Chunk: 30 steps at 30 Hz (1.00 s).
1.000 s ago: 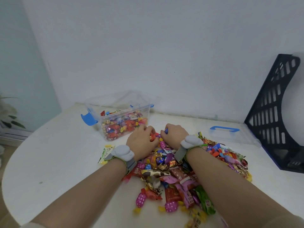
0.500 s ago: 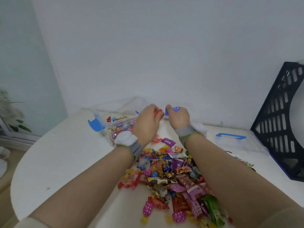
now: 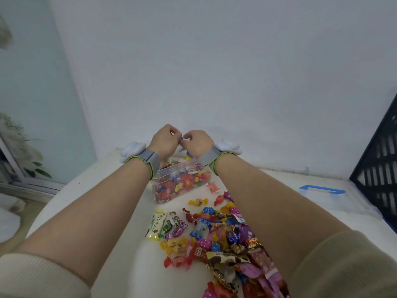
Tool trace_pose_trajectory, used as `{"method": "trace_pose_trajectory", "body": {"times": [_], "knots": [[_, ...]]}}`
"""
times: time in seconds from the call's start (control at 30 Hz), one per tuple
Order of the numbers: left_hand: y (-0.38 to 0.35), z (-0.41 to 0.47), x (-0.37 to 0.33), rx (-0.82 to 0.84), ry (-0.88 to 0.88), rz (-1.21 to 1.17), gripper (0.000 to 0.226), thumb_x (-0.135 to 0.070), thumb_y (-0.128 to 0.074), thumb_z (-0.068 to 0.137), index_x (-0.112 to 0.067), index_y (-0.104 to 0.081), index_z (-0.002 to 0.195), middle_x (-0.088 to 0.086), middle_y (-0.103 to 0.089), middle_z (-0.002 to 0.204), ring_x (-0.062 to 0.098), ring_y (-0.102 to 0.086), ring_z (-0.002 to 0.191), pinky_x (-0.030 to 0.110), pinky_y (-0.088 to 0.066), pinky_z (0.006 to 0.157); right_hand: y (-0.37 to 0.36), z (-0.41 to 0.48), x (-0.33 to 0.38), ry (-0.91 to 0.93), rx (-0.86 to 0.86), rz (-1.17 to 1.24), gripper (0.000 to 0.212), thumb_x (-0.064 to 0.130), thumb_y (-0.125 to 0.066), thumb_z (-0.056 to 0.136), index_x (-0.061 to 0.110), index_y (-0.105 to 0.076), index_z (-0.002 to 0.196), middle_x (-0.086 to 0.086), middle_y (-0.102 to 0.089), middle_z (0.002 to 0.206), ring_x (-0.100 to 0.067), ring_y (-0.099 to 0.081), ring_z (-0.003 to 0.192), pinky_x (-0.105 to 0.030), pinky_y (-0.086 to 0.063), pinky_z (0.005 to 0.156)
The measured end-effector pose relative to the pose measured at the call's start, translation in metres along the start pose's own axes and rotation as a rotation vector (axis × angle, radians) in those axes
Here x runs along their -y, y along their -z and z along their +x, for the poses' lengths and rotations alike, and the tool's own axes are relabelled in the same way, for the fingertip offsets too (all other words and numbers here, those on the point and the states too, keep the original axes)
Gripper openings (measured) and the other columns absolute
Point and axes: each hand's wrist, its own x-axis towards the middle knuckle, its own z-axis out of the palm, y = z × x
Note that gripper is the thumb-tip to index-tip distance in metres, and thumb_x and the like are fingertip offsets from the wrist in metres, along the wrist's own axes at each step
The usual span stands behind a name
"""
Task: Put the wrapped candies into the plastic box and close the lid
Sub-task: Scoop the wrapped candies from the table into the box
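Observation:
The clear plastic box (image 3: 169, 179), partly filled with wrapped candies, stands open on the white table between my forearms. My left hand (image 3: 164, 139) and my right hand (image 3: 197, 143) are held together just above it, fingers curled inward. A purple and a yellow candy (image 3: 184, 152) show under the palms, over the box. A loose heap of wrapped candies (image 3: 219, 233) lies on the table nearer to me, partly hidden by my right forearm. The clear lid (image 3: 318, 201) with a blue handle lies flat to the right.
A black perforated file rack (image 3: 378, 168) stands at the right edge, just behind the lid. A white wall rises close behind the box. The round table's edge (image 3: 71, 186) curves away on the left, with a plant (image 3: 19, 147) beyond it.
Both hands rose from the candy heap with a scoop of candies and moved forward to above the open box. The view has tilted and closed in.

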Motion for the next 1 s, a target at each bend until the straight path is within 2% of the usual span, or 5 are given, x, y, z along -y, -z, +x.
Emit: {"method": "trace_pose_trajectory", "body": {"times": [0.13,0.3,0.5,0.77,1.0], "knots": [[0.002,-0.001,0.006,0.069,0.001,0.04,0.027,-0.027,-0.041,0.101,-0.011,-0.061,0.106,0.009,-0.06,0.103,0.029,-0.057,0.094,0.035,-0.044,0.081,0.005,-0.006,-0.022,0.037,-0.104,0.116,0.039,0.038,-0.048,0.093,0.019,-0.065,0.123,0.0,-0.063,0.13,-0.021,-0.057,0.119,-0.032,-0.043,0.097],[-0.002,-0.036,0.0,-0.061,-0.324,0.131,0.03,-0.021,-0.043,0.099,-0.018,-0.068,0.115,-0.008,-0.066,0.111,0.01,-0.058,0.102,0.024,-0.041,0.088,0.018,-0.031,-0.062,-0.068,-0.377,0.329,0.03,0.032,-0.045,0.093,0.011,-0.062,0.079,-0.005,-0.063,0.078,-0.021,-0.054,0.074,-0.029,-0.035,0.067],[-0.027,-0.103,0.004,0.091,-0.737,0.437,0.022,-0.028,-0.044,0.097,-0.032,-0.064,0.107,-0.015,-0.065,0.098,0.002,-0.055,0.091,0.029,-0.049,0.082,0.012,-0.084,-0.108,-0.123,0.049,0.049,0.035,0.04,-0.054,0.09,0.008,-0.068,0.098,-0.008,-0.069,0.098,-0.025,-0.064,0.09,-0.034,-0.046,0.075],[-0.072,-0.156,0.049,0.291,-0.423,0.497,0.056,-0.07,-0.032,0.09,-0.034,-0.053,0.127,-0.014,-0.056,0.127,0.011,-0.052,0.117,0.037,-0.04,0.104,-0.018,-0.12,-0.118,0.153,0.214,-0.286,0.055,0.049,-0.056,0.089,0.034,-0.043,0.14,0.003,-0.049,0.141,-0.026,-0.04,0.127,-0.04,-0.038,0.103],[-0.08,-0.158,0.054,0.263,-0.358,0.614,0.057,-0.068,-0.04,0.089,-0.032,-0.051,0.132,-0.007,-0.046,0.13,0.014,-0.039,0.125,0.035,-0.034,0.105,-0.018,-0.128,-0.129,0.154,0.141,-0.395,0.017,0.038,-0.041,0.094,0.021,-0.046,0.094,-0.004,-0.056,0.092,-0.027,-0.053,0.089,-0.038,-0.046,0.076]]}}
